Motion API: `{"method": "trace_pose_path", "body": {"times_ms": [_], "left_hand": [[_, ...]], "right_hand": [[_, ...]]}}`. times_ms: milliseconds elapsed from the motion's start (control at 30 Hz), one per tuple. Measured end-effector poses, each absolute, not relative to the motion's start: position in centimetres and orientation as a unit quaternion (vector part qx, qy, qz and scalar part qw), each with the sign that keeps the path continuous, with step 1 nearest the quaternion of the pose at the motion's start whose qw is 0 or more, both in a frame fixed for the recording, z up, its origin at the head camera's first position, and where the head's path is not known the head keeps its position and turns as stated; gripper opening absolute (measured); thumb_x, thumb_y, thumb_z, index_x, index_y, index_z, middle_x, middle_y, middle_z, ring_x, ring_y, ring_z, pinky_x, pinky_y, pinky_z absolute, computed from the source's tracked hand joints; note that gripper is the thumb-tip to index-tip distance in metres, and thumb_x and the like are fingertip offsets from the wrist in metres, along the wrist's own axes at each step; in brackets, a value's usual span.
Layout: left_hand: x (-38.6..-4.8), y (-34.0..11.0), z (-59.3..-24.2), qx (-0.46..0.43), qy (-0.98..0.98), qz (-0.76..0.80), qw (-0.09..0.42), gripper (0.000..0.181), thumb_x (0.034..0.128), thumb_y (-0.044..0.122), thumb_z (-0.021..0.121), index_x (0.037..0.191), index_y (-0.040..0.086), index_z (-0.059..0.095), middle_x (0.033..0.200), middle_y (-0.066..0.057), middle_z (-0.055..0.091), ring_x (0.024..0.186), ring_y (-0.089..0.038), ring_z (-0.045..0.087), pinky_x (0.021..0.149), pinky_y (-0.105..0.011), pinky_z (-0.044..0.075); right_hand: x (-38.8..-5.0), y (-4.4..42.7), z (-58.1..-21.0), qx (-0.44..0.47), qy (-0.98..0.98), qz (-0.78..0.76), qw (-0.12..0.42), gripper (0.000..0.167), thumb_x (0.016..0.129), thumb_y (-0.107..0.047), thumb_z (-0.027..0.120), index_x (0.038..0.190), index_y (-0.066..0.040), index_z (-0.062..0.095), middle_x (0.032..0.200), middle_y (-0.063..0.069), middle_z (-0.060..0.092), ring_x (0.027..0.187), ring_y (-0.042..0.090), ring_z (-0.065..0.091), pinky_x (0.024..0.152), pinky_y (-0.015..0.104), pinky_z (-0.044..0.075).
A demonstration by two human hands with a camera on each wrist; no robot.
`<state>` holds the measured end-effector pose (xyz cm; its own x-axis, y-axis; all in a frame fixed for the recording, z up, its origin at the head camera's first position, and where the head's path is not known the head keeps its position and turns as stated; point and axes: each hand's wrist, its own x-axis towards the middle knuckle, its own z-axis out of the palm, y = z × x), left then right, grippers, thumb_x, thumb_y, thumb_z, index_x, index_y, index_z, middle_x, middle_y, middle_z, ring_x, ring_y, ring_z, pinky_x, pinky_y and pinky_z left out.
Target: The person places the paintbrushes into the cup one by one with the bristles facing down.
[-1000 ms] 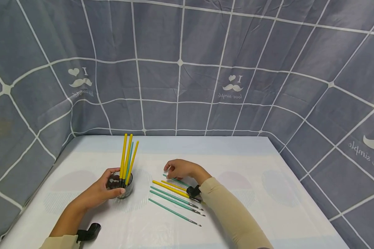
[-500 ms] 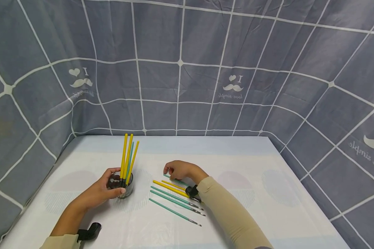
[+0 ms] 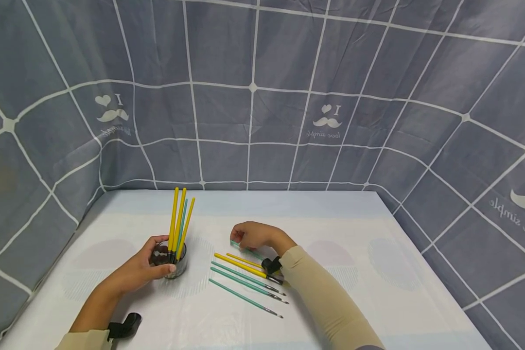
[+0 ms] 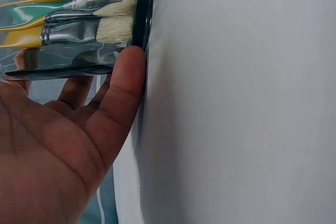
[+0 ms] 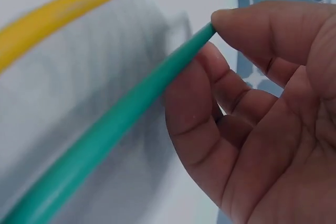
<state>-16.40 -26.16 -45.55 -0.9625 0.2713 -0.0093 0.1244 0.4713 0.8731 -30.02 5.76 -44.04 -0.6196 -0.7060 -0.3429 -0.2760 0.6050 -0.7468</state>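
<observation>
My left hand [image 3: 133,270] grips a clear glass [image 3: 182,267] that stands on the table, fingers and thumb around its sides. Inside the glass, three yellow paintbrushes [image 3: 173,226] and a green one lean with handles up; their pale bristles [image 4: 115,29] touch down near the base in the left wrist view. Further right, my right hand [image 3: 257,235] pinches the handle end of a green paintbrush [image 5: 118,116] between thumb and fingers. That brush's far end is hidden behind the wrist in the head view.
Two yellow paintbrushes [image 3: 239,264] and three green paintbrushes [image 3: 245,298] lie slanted on the white-covered table [image 3: 179,321], nearer than the right hand. A grey checked curtain [image 3: 280,116] hangs behind the table and along both sides.
The right hand's thumb and fingers have come together on the green paintbrush, and its handle end has risen slightly. The left hand and glass have stayed in place.
</observation>
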Motion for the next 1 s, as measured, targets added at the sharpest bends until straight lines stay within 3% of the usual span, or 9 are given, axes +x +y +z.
{"method": "trace_pose_path", "body": {"times_ms": [300,500,633,867,1000], "left_hand": [[-16.3,-26.0,-45.3,0.116,0.858,0.495,0.073,0.078,0.0894,0.023,0.074,0.148,0.004,0.026,0.130,-0.023,0.054,0.120,-0.040,0.050,0.093,-0.056,0.040],[-16.3,-26.1,-45.3,0.124,0.853,0.501,0.072,0.076,0.0902,0.020,0.073,0.147,0.003,0.026,0.127,-0.020,0.056,0.117,-0.035,0.053,0.091,-0.049,0.042],[-16.3,-26.1,-45.3,0.122,0.853,0.502,0.072,0.076,0.0900,0.020,0.073,0.147,0.002,0.026,0.127,-0.020,0.056,0.117,-0.036,0.052,0.091,-0.050,0.041],[-16.2,-26.2,-45.3,0.119,0.850,0.506,0.080,0.077,0.0901,0.020,0.073,0.147,0.002,0.025,0.127,-0.021,0.056,0.118,-0.037,0.052,0.092,-0.051,0.041],[-16.3,-26.2,-45.4,0.122,0.850,0.506,0.078,0.076,0.0901,0.020,0.073,0.147,0.002,0.025,0.128,-0.022,0.055,0.119,-0.038,0.051,0.092,-0.052,0.041]], "right_hand": [[-30.2,5.5,-41.4,-0.295,0.833,-0.371,0.285,0.029,0.097,0.000,0.057,0.126,-0.003,0.057,0.118,0.013,0.059,0.085,0.024,0.061,0.074,0.039,0.052],[-29.8,5.3,-39.9,-0.310,0.815,-0.412,0.263,0.034,0.099,0.000,0.051,0.132,-0.006,0.054,0.114,0.014,0.057,0.089,0.036,0.062,0.073,0.037,0.052],[-29.6,5.0,-39.4,-0.310,0.806,-0.438,0.251,0.035,0.099,0.000,0.050,0.132,-0.010,0.054,0.115,0.019,0.055,0.092,0.038,0.061,0.072,0.034,0.052],[-29.2,4.4,-39.0,-0.303,0.790,-0.483,0.228,0.031,0.098,-0.002,0.053,0.128,-0.011,0.056,0.113,0.019,0.055,0.099,0.046,0.060,0.079,0.047,0.053],[-29.2,4.0,-38.9,-0.295,0.782,-0.510,0.203,0.030,0.099,-0.002,0.053,0.127,-0.011,0.056,0.110,0.016,0.056,0.097,0.043,0.062,0.078,0.048,0.053]]}}
